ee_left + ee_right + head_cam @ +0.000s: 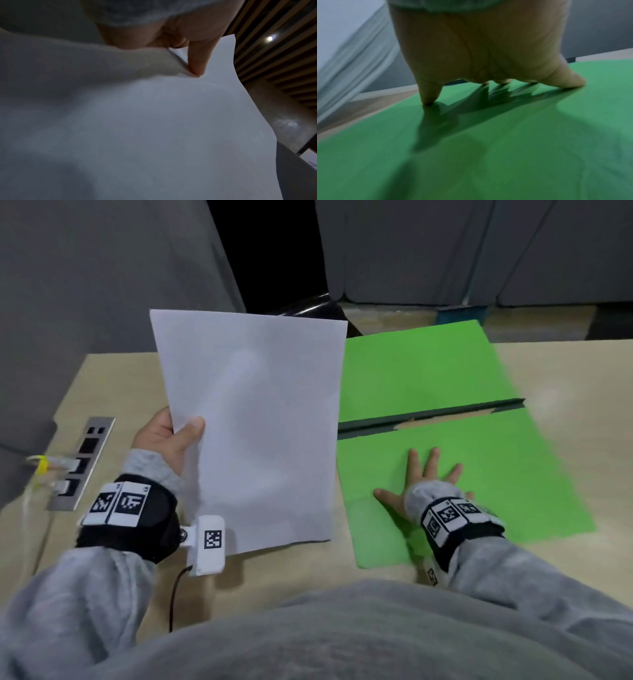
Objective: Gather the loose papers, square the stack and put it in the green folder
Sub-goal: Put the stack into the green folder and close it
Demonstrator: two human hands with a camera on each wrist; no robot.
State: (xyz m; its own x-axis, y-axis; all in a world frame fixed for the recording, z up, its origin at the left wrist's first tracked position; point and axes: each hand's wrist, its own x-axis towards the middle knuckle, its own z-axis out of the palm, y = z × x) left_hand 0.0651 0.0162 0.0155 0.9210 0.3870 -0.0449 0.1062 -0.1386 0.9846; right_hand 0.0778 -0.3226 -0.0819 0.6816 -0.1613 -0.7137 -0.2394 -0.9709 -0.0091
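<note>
Paper comes first here: one white stack (250,426) is held up off the tabletop (294,563) at the left, tilted towards the person, and the left hand (164,436) pinches its near-left edge, thumb on the front face and the fingers curled behind. Holding it by that one edge probably keeps the sheets together as a squared block and leaves its right side free to pass towards the folder. How many sheets the stack holds cannot be told; in the left wrist view a second edge seems to show under the thumb (197,60), so it is likely more than one.

One green folder (424,378) lies open and flat on the right of the tabletop, its dark spine (431,414) running across between the far leaf and the near leaf. The right hand (424,474) lies on the near leaf with its fingers straight and spread, all five tips touching the green card in the right wrist view. That flat press seems meant to keep the folder from sliding or springing shut while the stack is brought over.

No loose sheet shows on the tabletop, so gathering looks done. One metal socket panel (82,463) is set into the tabletop at the far left.
</note>
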